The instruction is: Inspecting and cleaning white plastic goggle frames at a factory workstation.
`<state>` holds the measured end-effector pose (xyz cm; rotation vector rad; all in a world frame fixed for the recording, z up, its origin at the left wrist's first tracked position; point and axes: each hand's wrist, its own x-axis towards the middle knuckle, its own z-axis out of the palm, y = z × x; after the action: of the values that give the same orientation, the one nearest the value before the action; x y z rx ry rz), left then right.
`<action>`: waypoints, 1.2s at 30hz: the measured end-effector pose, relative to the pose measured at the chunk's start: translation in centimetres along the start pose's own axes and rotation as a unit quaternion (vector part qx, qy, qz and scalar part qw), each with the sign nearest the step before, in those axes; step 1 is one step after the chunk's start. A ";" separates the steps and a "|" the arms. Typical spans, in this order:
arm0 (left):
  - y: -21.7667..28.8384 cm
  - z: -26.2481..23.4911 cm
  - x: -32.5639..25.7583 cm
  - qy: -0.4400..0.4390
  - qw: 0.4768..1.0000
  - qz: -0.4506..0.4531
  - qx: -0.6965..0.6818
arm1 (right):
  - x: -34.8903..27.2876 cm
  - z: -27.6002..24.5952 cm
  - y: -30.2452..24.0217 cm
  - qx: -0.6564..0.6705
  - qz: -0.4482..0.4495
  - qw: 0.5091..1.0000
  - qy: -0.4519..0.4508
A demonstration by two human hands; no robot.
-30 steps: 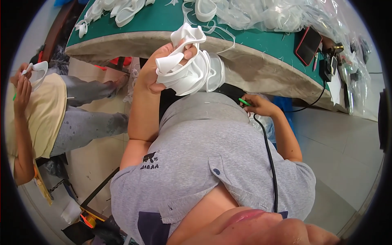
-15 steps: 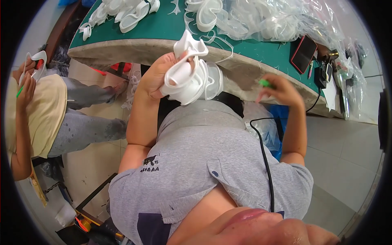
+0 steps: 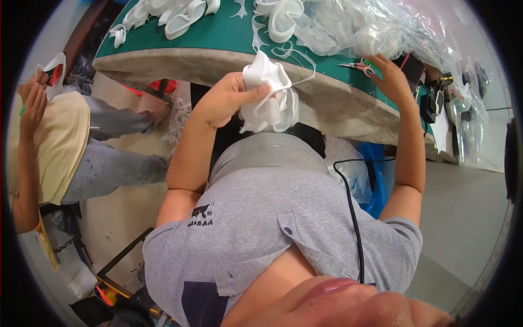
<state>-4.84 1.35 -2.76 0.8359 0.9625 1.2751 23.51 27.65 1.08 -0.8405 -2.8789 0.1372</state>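
My left hand [image 3: 226,101] is raised in front of my chest and is shut on a bundle of white, soft moulded pieces [image 3: 269,95] with thin strips hanging from it. My right hand [image 3: 391,76] reaches out over the green table [image 3: 229,35]. Its fingers are spread, and the fingertips touch the handles of small scissors [image 3: 357,66] that lie flat on the mat. More white moulded pieces [image 3: 174,16] lie in heaps at the far left of the table.
Clear plastic bags [image 3: 376,27] full of white parts cover the table's right side, beside a dark flat device [image 3: 412,68]. A black cable [image 3: 354,218] runs down my shirt. A seated person [image 3: 49,141] at the left holds a white piece. A blue bag [image 3: 378,185] sits under the table.
My right hand rose from my waist, carrying the green-handled scissors, and now rests on the table with the scissors lying on it. My left hand and its bundle stayed raised, shifting slightly.
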 end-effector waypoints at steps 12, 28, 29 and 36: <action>-0.1 0.2 0.4 0.021 0.993 0.006 -0.114 | -0.5 -1.0 -7.3 0.113 -0.103 0.987 0.052; 1.0 1.7 -0.5 -0.144 0.918 -0.065 -0.364 | 1.1 -3.4 -14.1 -0.075 -0.368 0.907 0.191; 1.0 1.7 -0.5 -0.145 0.918 -0.067 -0.364 | 1.1 -3.5 -14.2 -0.077 -0.369 0.905 0.197; 0.4 0.1 0.0 -0.177 0.916 -0.125 -0.338 | 1.4 -4.3 -14.1 -0.086 -0.383 0.905 0.165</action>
<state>-4.88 1.42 -2.38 0.3581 0.2798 1.0749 15.59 16.80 7.28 0.2785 -2.6775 -0.3145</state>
